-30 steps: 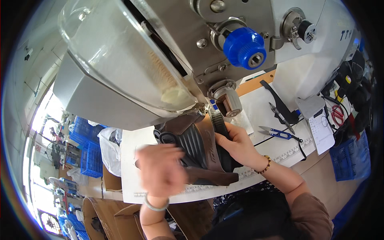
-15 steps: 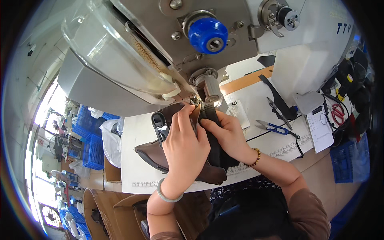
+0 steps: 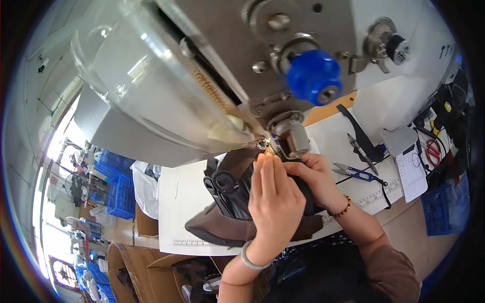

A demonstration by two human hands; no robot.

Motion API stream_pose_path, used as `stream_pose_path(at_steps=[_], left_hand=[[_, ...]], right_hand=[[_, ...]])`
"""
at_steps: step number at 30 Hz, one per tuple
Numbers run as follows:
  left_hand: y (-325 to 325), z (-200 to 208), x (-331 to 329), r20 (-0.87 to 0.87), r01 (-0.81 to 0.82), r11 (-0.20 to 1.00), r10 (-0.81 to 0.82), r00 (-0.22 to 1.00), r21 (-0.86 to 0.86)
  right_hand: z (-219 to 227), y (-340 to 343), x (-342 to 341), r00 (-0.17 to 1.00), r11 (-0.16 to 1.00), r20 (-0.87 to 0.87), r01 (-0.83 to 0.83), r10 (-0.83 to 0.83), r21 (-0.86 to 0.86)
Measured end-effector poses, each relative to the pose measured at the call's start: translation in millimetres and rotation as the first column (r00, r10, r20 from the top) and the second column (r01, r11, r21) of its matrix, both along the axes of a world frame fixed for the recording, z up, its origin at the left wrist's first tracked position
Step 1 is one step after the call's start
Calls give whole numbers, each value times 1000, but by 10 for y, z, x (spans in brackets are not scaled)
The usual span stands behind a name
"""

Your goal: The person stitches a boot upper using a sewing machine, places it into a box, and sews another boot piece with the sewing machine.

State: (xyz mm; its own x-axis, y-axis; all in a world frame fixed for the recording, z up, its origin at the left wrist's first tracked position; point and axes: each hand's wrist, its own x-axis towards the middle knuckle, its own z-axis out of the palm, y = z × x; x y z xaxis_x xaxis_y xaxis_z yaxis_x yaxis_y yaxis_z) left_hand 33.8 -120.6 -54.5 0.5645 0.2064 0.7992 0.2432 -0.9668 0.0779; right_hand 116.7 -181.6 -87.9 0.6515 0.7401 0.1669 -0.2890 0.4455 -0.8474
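Note:
A dark brown and black leather-like piece (image 3: 222,224) lies under the head of a sewing machine (image 3: 227,45), with black buckle-like fittings (image 3: 225,181) on its left side. My left hand (image 3: 275,197) holds it close to the needle area, the fingers pressed together and fingertips just below the presser foot (image 3: 263,143). On the right, my right hand (image 3: 321,182) grips the black part of the piece, thumb on top, its other fingers partly hidden. The piece between my hands is mostly covered by them.
Blue-handled thread snips (image 3: 358,174), a pointed metal tool (image 3: 361,151) and a black strip (image 3: 358,131) lie on the white table (image 3: 174,212) to the right. A phone-sized white notepad (image 3: 413,174) is beyond them. Cardboard boxes (image 3: 144,272) and blue crates (image 3: 121,197) stand at left.
The view has shifted, so the machine head appears larger and lower. My left fingers have come together, flatter on the piece. The piece has turned, showing more of its black fittings.

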Motion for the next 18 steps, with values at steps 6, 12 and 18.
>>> stream_pose_path(at_steps=[6,12,18], left_hand=[[72,-2,-11,46,43,998,-41,998,-41],[142,6,-58,-23,84,996,-84,996,-34],[200,-34,-75,44,153,984,-150,988,-89]], right_hand=[[18,35,-12,1000,1000,-24,0,-1,-10],[-23,54,-58,999,1000,-29,16,-16,-15],[-19,-12,-64,993,985,115,-10,30,-170]])
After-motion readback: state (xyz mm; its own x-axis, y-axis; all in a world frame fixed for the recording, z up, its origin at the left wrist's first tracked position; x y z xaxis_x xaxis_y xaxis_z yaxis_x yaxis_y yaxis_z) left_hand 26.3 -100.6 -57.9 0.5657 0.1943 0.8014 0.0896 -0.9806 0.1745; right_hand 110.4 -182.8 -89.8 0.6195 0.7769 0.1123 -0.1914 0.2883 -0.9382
